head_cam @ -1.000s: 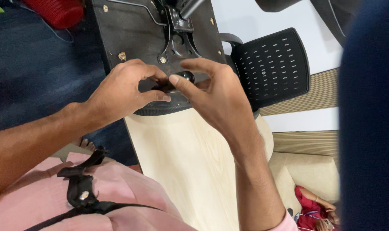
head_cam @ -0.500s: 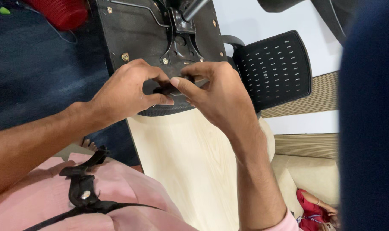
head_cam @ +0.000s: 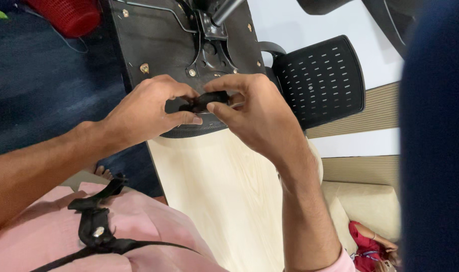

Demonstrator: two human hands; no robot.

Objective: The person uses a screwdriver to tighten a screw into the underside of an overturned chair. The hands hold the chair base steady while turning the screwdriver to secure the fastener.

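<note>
Pale table carries an upturned chair seat; at its near edge a small black part is pinched by both hands — left, right. Fingertip grip looks slight — it could slip.

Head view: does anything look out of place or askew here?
Yes: the office chair seat lies upside down on the pale wooden table, its metal mechanism exposed. Both hands, left hand and right hand, pinch a small black part.
</note>
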